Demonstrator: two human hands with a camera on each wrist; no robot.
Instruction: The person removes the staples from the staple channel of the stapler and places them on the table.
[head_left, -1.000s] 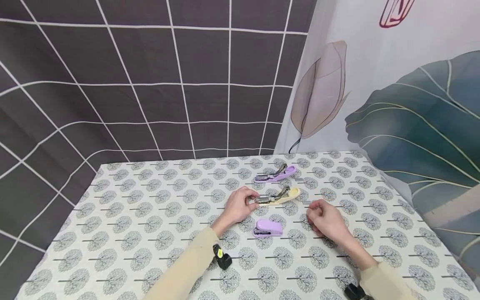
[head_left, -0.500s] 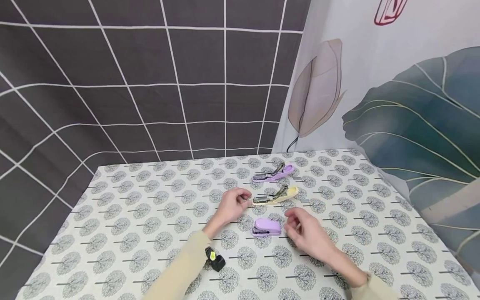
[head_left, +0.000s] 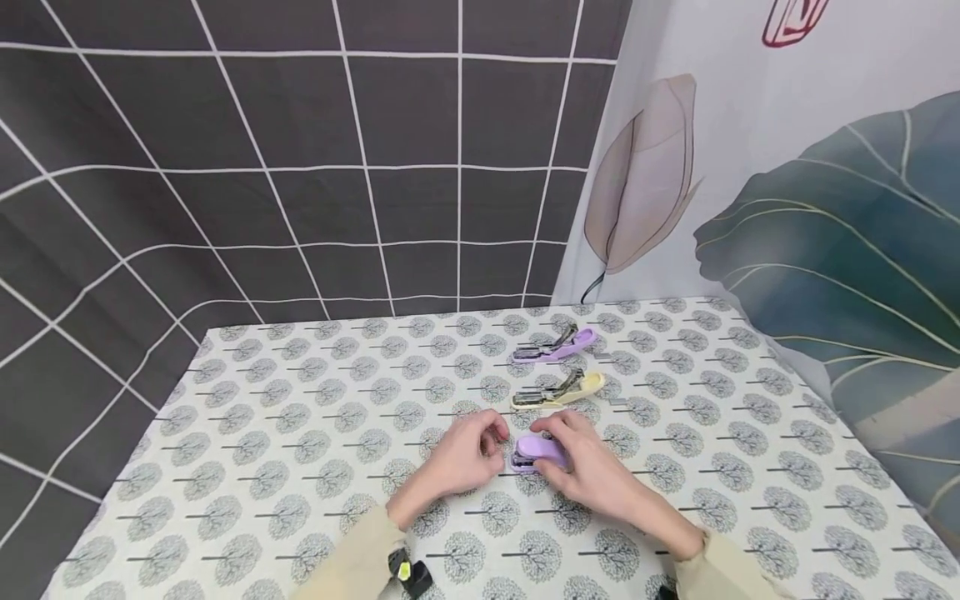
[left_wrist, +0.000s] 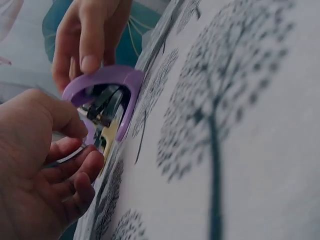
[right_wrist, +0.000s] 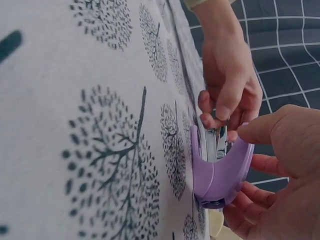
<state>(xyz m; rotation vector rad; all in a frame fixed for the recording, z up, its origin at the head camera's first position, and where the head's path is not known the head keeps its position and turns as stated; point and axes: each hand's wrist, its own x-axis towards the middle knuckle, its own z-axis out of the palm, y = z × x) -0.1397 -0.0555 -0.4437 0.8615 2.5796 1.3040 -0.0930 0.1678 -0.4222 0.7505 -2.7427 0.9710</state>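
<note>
Head view: since half a second ago, the right hand [head_left: 596, 471] has moved left onto the near purple stapler [head_left: 540, 448], and the left hand [head_left: 465, 454] has left the end of the cream stapler [head_left: 592, 383] and come down beside the purple one. The work therefore seems to have passed from the cream stapler to this one, with both hands now gathered at it.

The near purple stapler rests on the patterned tablecloth [head_left: 247, 533], on the person's side of the cream stapler and between the two hands. Its long axis runs left to right across the person's front. The open mouth, with metal showing inside, points left toward the left hand; the rounded back end lies under the right palm.

The right hand grips the stapler across its width, thumb on the near side and fingers on the far side, spread only as wide as the body. The left hand's fingers are loosely bent just in front of the mouth, and nothing shows in them; the wrist views are dim, so whether a fingertip touches the metal is hard to say.

Farther back, the cream stapler and the far purple stapler [head_left: 581, 341] lie spread open, roughly parallel to it.
</note>
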